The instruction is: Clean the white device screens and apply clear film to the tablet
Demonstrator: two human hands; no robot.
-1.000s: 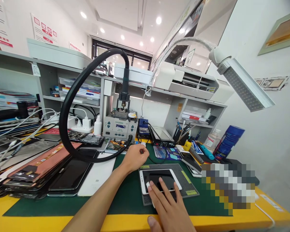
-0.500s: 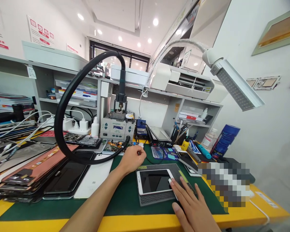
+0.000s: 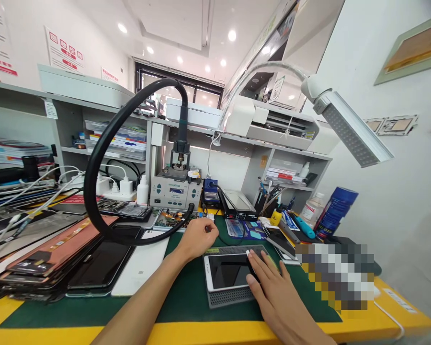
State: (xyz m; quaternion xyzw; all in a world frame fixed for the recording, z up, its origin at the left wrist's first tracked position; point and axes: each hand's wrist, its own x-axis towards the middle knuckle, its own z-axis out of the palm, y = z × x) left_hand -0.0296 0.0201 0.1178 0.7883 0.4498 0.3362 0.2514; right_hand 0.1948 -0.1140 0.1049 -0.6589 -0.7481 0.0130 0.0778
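A white tablet [image 3: 227, 271] with a dark screen lies face up on a grey perforated pad [image 3: 233, 295]. Across its right end rests my right hand [image 3: 273, 287], fingers stretched out flat. Something small and white [image 3: 249, 252] shows at one of its fingertips; I cannot tell what it is. My left hand [image 3: 200, 237] is closed just behind the tablet's far left corner, above the green mat [image 3: 187, 299]. Its fingers curl inward, and what they hold, if anything, is hidden.
A thick black hose [image 3: 89, 177] loops up left of my left arm from a hot-air station [image 3: 174, 191]. Stacked phones and screens [image 3: 53, 254] fill the left side. Tool cups [image 3: 267, 199], a blue can [image 3: 335, 213] and a blurred patch [image 3: 339, 275] are on the right.
My right hand has slid along the tablet's right end, away from me and slightly left. My left hand stays closed in about the same place. The view has shifted slightly.
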